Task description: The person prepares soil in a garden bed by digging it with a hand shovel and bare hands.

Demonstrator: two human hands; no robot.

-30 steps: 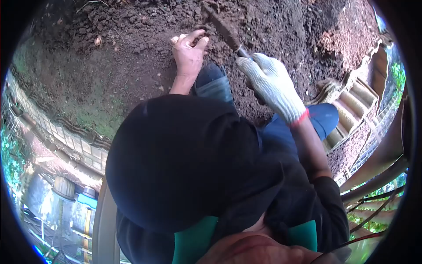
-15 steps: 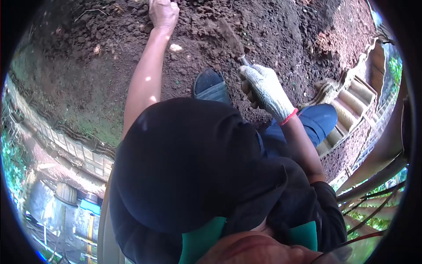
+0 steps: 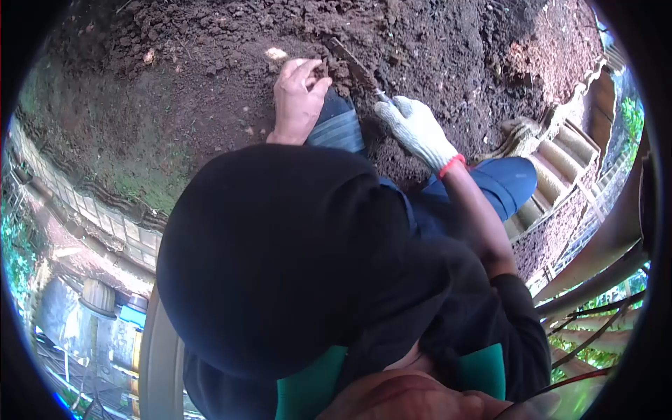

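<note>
My right hand (image 3: 416, 129), in a white knit glove with a red cuff, is closed round the handle of a garden trowel (image 3: 358, 68). The trowel's long, narrow blade is caked with soil and points up and left over the dug ground. Just left of the blade is my bare left hand (image 3: 299, 101), its fingers and thumb bent round a clump of brown soil (image 3: 334, 70). Loose dark soil (image 3: 434, 56) lies beneath and beyond both hands. Below the left fingers shows a dark sandal (image 3: 336, 129) on one foot.
A blue trouser knee (image 3: 507, 185) is at the right, beside a stack of tan roof tiles (image 3: 563, 161). Crumpled cloth or sacking (image 3: 521, 133) lies by the tiles. A low brick edging (image 3: 91, 210) curves along the left. My black cap (image 3: 266, 245) covers the lower middle.
My left hand has come down and right from the top of the view to beside the trowel blade. The trowel has turned more edge-on, its tip shifting left; the gloved hand moved slightly left.
</note>
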